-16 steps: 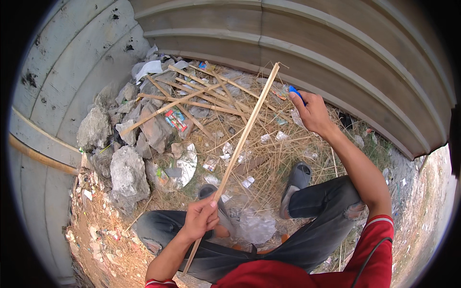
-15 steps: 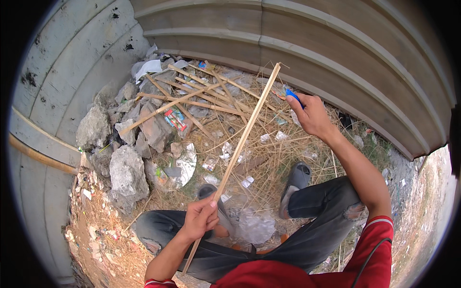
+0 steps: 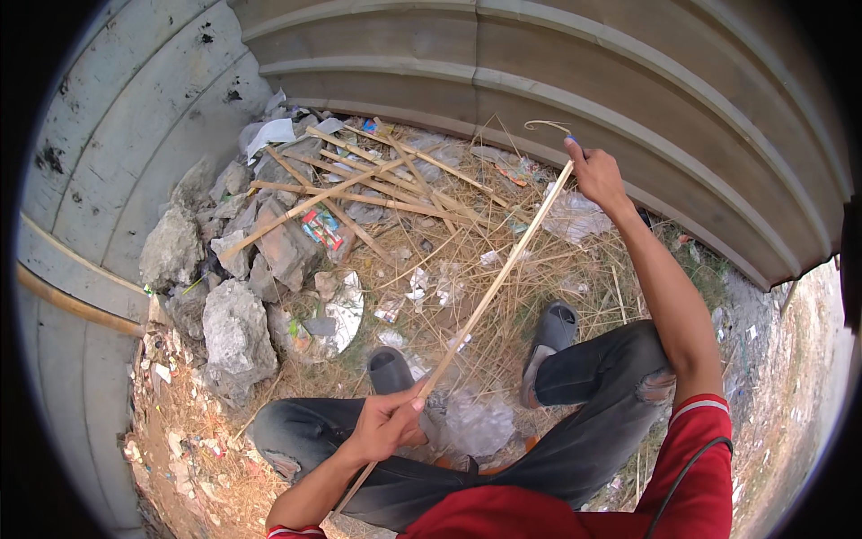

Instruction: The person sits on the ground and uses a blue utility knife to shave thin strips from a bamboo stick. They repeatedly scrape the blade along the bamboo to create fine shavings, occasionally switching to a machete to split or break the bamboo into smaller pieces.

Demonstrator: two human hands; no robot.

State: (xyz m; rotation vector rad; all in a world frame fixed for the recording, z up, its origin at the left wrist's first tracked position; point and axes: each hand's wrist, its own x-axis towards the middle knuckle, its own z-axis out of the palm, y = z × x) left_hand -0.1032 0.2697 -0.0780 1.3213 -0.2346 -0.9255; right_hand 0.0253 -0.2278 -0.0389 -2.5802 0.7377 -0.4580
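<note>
A long, thin, pale bamboo strip [image 3: 503, 274] slants from my lap up and to the right. My left hand [image 3: 388, 427] is closed around its lower part, above my left thigh. At the strip's far end is my right hand [image 3: 599, 184], its fingers wrapped round a small blue-handled tool [image 3: 570, 137]. Most of that tool is hidden by the hand, so its blade or edge cannot be made out. A thin curled shaving [image 3: 546, 124] sticks out beside the tool's tip.
Several similar strips [image 3: 314, 209] lie crossed in a pile ahead. Rough grey stones [image 3: 238, 328] stand at left, with a broken white plate [image 3: 346, 314] beside them. A ribbed metal wall [image 3: 359, 40] closes the far side. Dry straw and crumpled plastic [image 3: 480, 422] litter the ground around my sandals [image 3: 554, 328].
The strip has tilted further right, its far end lower. My right hand has moved slightly up and right to that end, and a curled shaving now shows there. My left hand has shifted slightly right.
</note>
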